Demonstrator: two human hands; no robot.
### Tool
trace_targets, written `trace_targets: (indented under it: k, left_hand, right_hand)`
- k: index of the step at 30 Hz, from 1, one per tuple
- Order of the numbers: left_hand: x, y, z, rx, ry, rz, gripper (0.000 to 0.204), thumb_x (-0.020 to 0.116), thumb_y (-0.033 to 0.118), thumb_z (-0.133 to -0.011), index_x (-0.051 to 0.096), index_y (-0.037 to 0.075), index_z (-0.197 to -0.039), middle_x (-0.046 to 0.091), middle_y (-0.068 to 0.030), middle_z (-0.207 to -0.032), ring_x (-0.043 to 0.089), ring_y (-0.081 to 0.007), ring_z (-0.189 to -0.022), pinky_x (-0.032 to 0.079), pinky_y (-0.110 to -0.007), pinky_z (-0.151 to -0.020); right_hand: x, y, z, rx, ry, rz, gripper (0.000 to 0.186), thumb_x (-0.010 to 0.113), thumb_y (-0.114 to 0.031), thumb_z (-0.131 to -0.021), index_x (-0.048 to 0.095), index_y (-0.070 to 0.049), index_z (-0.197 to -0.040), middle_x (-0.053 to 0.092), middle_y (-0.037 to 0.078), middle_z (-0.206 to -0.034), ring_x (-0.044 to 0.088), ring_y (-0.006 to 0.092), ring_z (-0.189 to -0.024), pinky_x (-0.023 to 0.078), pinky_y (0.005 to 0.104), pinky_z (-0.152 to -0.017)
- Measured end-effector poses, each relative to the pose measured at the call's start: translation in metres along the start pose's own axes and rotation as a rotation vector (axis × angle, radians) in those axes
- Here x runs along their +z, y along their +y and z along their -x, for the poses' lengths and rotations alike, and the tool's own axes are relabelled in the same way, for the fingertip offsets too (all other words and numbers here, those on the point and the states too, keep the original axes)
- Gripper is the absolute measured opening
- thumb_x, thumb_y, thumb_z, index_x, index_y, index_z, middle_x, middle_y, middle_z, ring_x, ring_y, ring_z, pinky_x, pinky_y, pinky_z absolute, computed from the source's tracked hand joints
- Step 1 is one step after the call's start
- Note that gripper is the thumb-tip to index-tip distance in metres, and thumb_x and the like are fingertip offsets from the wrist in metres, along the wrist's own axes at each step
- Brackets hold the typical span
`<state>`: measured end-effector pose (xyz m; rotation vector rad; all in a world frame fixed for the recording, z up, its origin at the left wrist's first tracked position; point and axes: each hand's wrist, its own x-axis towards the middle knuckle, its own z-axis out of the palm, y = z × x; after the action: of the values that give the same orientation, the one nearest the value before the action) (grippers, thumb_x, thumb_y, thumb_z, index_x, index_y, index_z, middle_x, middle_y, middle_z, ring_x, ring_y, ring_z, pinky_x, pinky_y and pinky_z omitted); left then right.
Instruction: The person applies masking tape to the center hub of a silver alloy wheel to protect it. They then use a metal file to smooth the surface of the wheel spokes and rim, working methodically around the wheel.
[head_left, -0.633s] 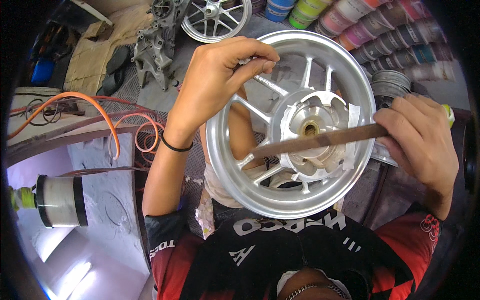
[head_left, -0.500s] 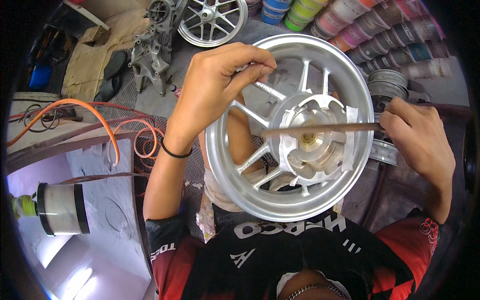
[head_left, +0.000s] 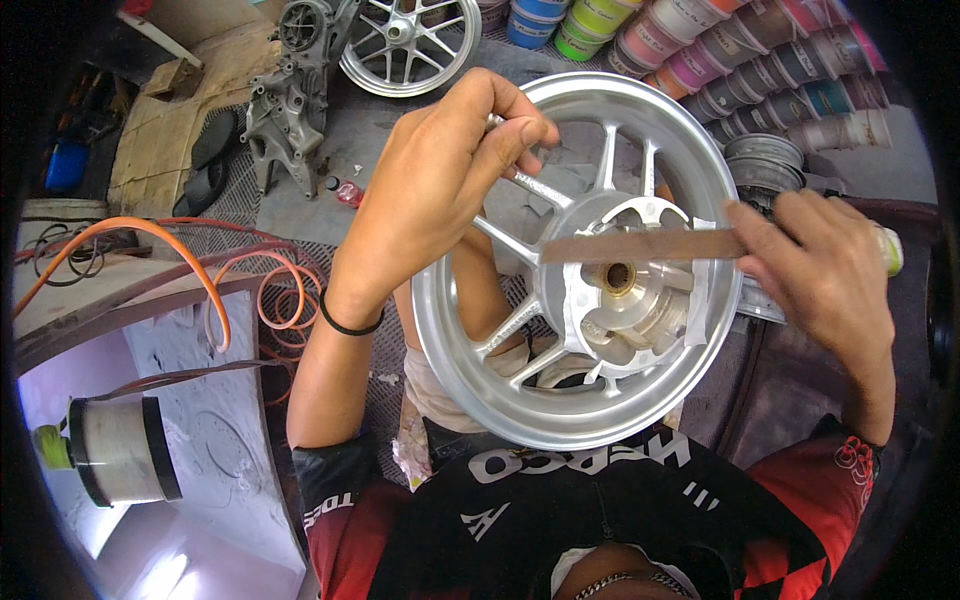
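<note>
A silver spoked wheel (head_left: pixel 440 320) stands tilted in front of my body, its hub (head_left: pixel 655 290) edged with pieces of white tape (head_left: pixel 700 265). My left hand (head_left: pixel 450 165) is closed over the upper left of the rim, thumb and fingers drawn together near a spoke. In my right hand (head_left: pixel 815 265) is one end of a long flat brown strip, shaped like a file (head_left: pixel 640 247). The strip reaches leftward across the hub to the spokes; I cannot tell where it touches. Behind the right hand shows a light green end (head_left: pixel 892 252), perhaps its handle.
Another silver wheel (head_left: pixel 415 50) and a grey metal casting (head_left: pixel 285 110) lie beyond. Stacked colour tubs (head_left: pixel 690 60) fill the far right, with more rims (head_left: pixel 765 160) below. An orange hose (head_left: pixel 150 225) coils at the left near a clear canister (head_left: pixel 125 450).
The brown strip has turned from nearly edge-on to showing its broad face, and its tip has moved slightly right and up. My left hand stays on the rim. The whole view has shifted a little.
</note>
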<state>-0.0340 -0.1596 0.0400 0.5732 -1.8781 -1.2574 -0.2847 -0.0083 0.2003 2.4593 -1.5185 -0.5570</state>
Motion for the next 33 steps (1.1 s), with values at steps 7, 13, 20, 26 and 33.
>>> trace_targets:
  k: [7, 13, 20, 26, 33]
  left_hand:
    - [-0.007, 0.022, -0.002, -0.127, -0.064, -0.116, 0.018, 0.063, 0.017, -0.102, 0.058, 0.002, -0.093, 0.062, -0.0002, -0.069, 0.060, -0.0062, -0.065, 0.048, -0.023, -0.060]
    - [-0.004, 0.019, -0.002, -0.083, -0.070, -0.075, 0.018, 0.059, 0.017, -0.104, 0.053, 0.002, -0.095, 0.066, -0.0034, -0.073, 0.057, -0.0061, -0.062, 0.047, -0.022, -0.059]
    - [-0.007, 0.021, 0.008, -0.146, -0.091, -0.082, 0.014, 0.050, 0.012, -0.106, 0.051, 0.001, -0.116, 0.070, -0.0058, -0.080, 0.056, -0.0071, -0.063, 0.047, -0.022, -0.060]
    - [-0.004, 0.015, -0.001, 0.182, -0.196, -0.373, 0.028, 0.052, 0.007, -0.102, 0.064, 0.004, -0.127, 0.061, -0.0081, -0.085, 0.058, -0.0178, -0.077, 0.048, -0.031, -0.073]
    - [0.007, 0.023, 0.002, 0.014, -0.353, -0.357, 0.022, 0.063, 0.019, -0.098, 0.072, 0.003, -0.111, 0.059, -0.0116, -0.085, 0.060, -0.0258, -0.080, 0.047, -0.037, -0.075]
  right_hand:
    - [-0.022, -0.006, -0.011, -0.190, 0.068, -0.052, 0.047, 0.069, -0.036, -0.082, 0.070, -0.012, -0.123, 0.044, 0.003, -0.074, 0.052, 0.0224, -0.066, 0.038, 0.0384, -0.057]
    - [-0.001, -0.016, -0.014, -0.235, 0.075, -0.136, 0.056, 0.077, -0.035, -0.070, 0.069, -0.012, -0.122, 0.047, 0.002, -0.074, 0.054, 0.0210, -0.068, 0.040, 0.0367, -0.057]
    - [-0.008, -0.015, -0.011, -0.260, 0.114, -0.102, 0.054, 0.075, -0.035, -0.069, 0.071, -0.012, -0.118, 0.047, 0.000, -0.074, 0.052, 0.0185, -0.067, 0.039, 0.0366, -0.058]
    - [-0.005, -0.026, 0.003, -0.293, 0.109, -0.124, 0.048, 0.071, -0.036, -0.077, 0.071, -0.010, -0.117, 0.050, 0.000, -0.077, 0.053, 0.0169, -0.068, 0.039, 0.0352, -0.059]
    - [0.012, -0.027, 0.003, -0.320, 0.131, -0.173, 0.048, 0.072, -0.037, -0.074, 0.073, -0.014, -0.116, 0.051, -0.002, -0.077, 0.054, 0.0156, -0.067, 0.039, 0.0336, -0.058]
